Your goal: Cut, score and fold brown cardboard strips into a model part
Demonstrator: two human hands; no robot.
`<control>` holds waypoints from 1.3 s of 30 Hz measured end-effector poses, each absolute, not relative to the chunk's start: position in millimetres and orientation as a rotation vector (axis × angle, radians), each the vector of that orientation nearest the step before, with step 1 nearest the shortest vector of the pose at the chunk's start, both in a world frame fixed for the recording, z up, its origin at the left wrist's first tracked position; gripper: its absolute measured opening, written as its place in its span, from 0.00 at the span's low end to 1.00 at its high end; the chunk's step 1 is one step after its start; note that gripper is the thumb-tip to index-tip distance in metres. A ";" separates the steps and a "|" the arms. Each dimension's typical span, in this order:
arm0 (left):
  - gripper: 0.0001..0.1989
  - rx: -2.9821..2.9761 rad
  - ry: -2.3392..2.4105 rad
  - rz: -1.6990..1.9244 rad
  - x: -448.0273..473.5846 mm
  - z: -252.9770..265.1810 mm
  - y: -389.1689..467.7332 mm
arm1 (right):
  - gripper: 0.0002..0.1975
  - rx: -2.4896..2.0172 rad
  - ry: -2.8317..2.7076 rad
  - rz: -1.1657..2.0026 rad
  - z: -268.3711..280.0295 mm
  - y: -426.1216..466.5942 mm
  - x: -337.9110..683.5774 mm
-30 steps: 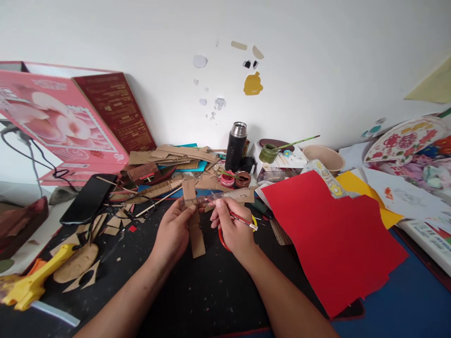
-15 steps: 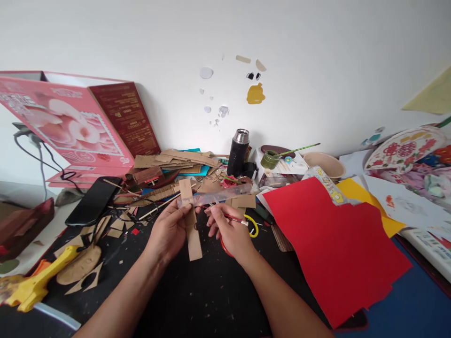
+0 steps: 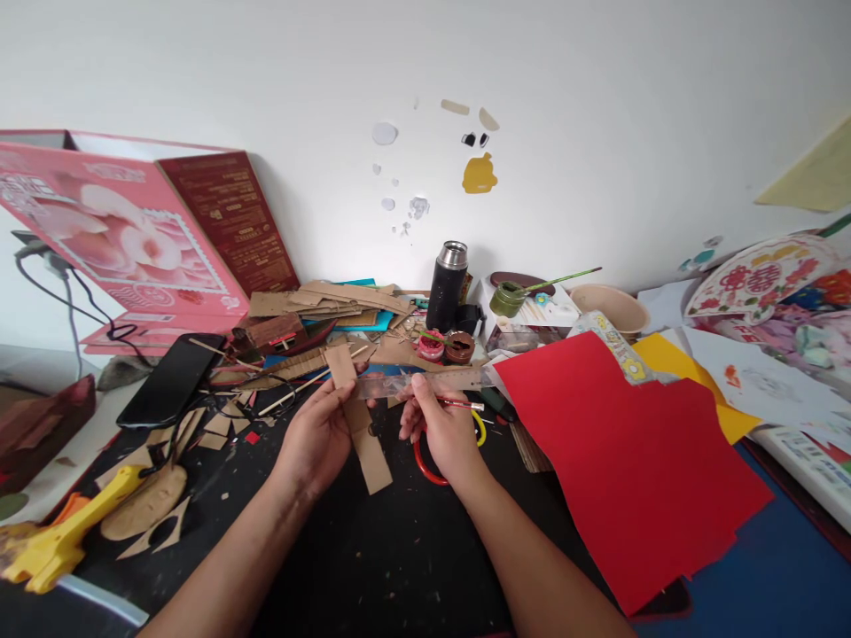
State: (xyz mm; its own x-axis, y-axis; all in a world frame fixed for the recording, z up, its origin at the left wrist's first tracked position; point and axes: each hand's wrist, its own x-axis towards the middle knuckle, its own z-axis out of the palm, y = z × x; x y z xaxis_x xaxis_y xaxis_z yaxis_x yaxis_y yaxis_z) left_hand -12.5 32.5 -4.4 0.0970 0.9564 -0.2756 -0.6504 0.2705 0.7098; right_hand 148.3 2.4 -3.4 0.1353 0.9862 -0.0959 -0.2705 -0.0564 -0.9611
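My left hand (image 3: 317,434) is closed on a narrow cardboard strip (image 3: 372,456), which tilts away from me over the black table. A clear plastic ruler (image 3: 458,379) lies crosswise over the strip, its left end near my left thumb. My right hand (image 3: 444,434) is closed around a red pencil (image 3: 462,404), whose rear end points right; its tip is hidden. The right thumb rests against the ruler's middle. Beneath and beside the right hand are scissors with a red handle loop (image 3: 425,470) and a yellow loop (image 3: 480,429).
A large red paper sheet (image 3: 625,461) covers the right side. Behind my hands stand a black flask (image 3: 447,292) and paint jars (image 3: 458,347). Cardboard pieces (image 3: 325,299), a phone (image 3: 171,381) and a yellow glue gun (image 3: 86,523) lie to the left, near a pink box (image 3: 133,221).
The cardboard strip has tilted more, its upper end swinging left. The ruler has shifted slightly right and lower, and my right thumb is now on it. The view has moved a little.
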 end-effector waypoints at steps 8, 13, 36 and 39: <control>0.07 0.469 0.809 1.455 -26.1 -7.7 47.3 | 0.35 -1.113 -0.782 1.256 -1.5 3.9 150.5; 0.14 0.571 0.811 1.656 -34.5 -10.7 51.5 | 0.35 -1.101 -0.772 1.281 -2.2 5.7 151.1; 0.09 0.415 0.834 1.323 -16.2 1.4 34.6 | 0.31 -1.108 -0.800 1.338 -6.8 4.4 147.3; 0.11 0.494 0.868 1.276 -12.6 2.9 29.9 | 0.32 -1.118 -0.811 1.313 -6.4 4.6 147.9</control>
State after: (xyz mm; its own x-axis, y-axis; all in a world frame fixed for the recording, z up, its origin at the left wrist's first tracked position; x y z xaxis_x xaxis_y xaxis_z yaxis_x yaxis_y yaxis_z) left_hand -12.6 29.9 2.9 0.0480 0.9579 -0.2831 -0.6153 0.2516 0.7470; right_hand 147.9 4.6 -6.4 0.1288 0.9825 -0.1347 -0.3192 -0.0875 -0.9436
